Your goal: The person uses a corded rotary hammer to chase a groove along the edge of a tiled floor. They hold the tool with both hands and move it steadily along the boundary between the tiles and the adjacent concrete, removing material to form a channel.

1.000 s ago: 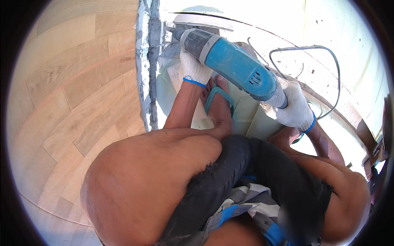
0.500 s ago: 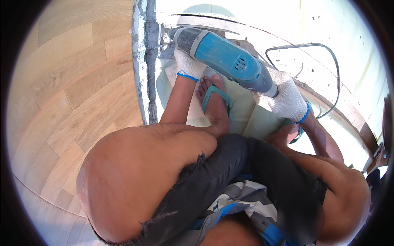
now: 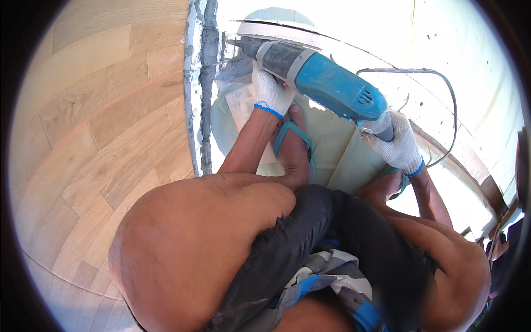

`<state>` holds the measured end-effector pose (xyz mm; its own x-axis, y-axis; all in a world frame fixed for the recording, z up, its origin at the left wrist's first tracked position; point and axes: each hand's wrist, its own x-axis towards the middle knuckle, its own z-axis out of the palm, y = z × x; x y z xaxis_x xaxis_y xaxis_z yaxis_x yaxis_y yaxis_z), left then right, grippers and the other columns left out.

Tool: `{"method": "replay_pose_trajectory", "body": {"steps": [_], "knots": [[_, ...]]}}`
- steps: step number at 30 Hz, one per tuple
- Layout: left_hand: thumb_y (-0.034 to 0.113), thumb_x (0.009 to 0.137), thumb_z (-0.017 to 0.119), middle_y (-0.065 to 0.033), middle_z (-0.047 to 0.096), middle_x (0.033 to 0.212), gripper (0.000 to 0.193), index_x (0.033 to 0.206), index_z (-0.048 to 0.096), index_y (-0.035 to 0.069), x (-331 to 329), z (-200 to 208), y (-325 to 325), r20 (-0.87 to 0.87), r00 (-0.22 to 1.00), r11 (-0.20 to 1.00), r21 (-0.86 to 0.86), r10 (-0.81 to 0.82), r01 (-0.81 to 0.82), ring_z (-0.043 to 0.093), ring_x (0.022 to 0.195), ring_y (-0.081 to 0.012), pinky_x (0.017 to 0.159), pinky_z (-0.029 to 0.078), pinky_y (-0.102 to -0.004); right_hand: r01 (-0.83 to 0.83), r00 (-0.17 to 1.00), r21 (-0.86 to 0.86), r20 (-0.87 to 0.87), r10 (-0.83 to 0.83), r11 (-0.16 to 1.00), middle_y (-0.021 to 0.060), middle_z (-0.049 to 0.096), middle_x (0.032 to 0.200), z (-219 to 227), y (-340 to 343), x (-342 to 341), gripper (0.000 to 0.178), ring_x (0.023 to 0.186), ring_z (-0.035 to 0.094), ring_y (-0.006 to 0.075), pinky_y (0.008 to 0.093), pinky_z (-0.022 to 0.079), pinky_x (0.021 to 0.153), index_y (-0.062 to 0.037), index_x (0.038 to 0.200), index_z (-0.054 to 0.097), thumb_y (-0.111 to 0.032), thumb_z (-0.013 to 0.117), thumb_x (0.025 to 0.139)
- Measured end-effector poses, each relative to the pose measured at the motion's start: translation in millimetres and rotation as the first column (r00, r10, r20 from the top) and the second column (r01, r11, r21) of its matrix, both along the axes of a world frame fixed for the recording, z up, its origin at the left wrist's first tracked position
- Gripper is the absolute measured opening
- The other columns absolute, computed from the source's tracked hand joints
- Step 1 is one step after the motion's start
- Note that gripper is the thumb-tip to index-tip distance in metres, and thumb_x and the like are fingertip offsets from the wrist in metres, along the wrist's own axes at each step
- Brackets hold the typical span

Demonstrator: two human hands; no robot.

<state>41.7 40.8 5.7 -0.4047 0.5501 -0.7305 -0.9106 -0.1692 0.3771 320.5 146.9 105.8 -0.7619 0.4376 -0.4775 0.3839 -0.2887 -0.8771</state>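
Note:
A teal and dark grey rotary hammer (image 3: 334,86) slants across the upper middle, its front end up at the left. Its short metal bit (image 3: 235,42) points at the broken grey concrete strip (image 3: 209,83) beside the floor edge. My left hand (image 3: 272,91), in a white knit glove with a blue cuff, is closed under the tool's front part; the body hides some of its fingers. At the rear handle, my right hand (image 3: 402,145) in a matching glove is wrapped round the grip. Whether a finger presses the trigger cannot be seen.
Wood-look planks (image 3: 110,138) cover the left side. A black cord (image 3: 454,105) loops at the right, over a pale sunlit surface. My feet in teal flip-flops (image 3: 290,133) stand on a pale sheet (image 3: 326,146) below the tool. Dusty debris lies along the concrete strip.
The rotary hammer and both hands have shifted right and slightly nearer to me. More of the bit shows now at the tool's front.

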Motion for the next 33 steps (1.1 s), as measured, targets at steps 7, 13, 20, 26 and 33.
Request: {"method": "replay_pose_trajectory", "body": {"steps": [7,13,20,26,33], "knots": [[0.051,0.109,0.041,-0.0083,0.065,0.133,0.051,0.136,0.059,0.011,-24.9,2.7,-4.4,0.020,0.999,0.999,0.027,0.039,-0.040,0.064,0.119,-0.0268,0.101,0.054,-0.0427,-0.061,0.988,-0.080,0.135,0.071,0.995,0.0090,0.075,0.095,12.9,3.7,-33.7,0.032,0.086,0.068,0.0129,0.0330,0.056,0.080,0.0006,0.112,0.071,-0.015,0.078,0.085],[0.039,0.111,0.036,-0.0096,0.065,0.132,0.042,0.130,0.060,0.010,-43.1,-10.3,-27.3,-0.161,0.983,0.986,0.122,-0.091,0.111,0.063,0.118,-0.0265,0.099,0.054,-0.0421,-0.114,0.985,0.315,-0.085,0.148,0.942,0.0149,0.076,0.098,46.5,-0.1,-61.7,0.040,0.087,0.074,0.0286,0.0368,0.058,0.080,-0.0013,0.118,0.070,-0.021,0.078,0.085],[0.036,0.111,0.034,-0.0104,0.065,0.130,0.041,0.127,0.060,0.010,-65.9,-19.2,-49.7,-0.323,0.911,0.926,0.186,-0.258,0.328,0.063,0.117,-0.0256,0.097,0.054,-0.0415,-0.180,0.984,0.217,0.043,0.175,0.959,0.0191,0.076,0.093,72.5,0.4,-82.4,0.045,0.087,0.077,0.0342,0.0389,0.060,0.077,-0.0036,0.121,0.070,-0.023,0.080,0.081],[0.037,0.111,0.036,-0.0103,0.067,0.127,0.041,0.126,0.061,0.010,-33.1,-12.2,-38.0,-0.131,0.981,0.985,0.082,-0.142,0.154,0.065,0.115,-0.0255,0.095,0.056,-0.0414,-0.068,0.989,0.412,-0.091,0.116,0.909,0.0181,0.076,0.094,39.7,-20.8,-36.9,0.048,0.091,0.076,0.0338,0.0389,0.059,0.080,-0.0044,0.123,0.070,-0.024,0.082,0.081],[0.049,0.109,0.042,-0.0096,0.070,0.120,0.048,0.125,0.063,0.009,-7.6,10.2,-16.9,0.022,1.000,0.999,0.036,0.003,-0.003,0.068,0.108,-0.0253,0.091,0.059,-0.0405,-0.179,0.979,0.259,0.139,0.146,0.949,0.0147,0.076,0.103,11.3,-34.5,0.3,0.045,0.092,0.075,0.0272,0.0364,0.058,0.083,0.0000,0.120,0.068,-0.021,0.082,0.083]]}}
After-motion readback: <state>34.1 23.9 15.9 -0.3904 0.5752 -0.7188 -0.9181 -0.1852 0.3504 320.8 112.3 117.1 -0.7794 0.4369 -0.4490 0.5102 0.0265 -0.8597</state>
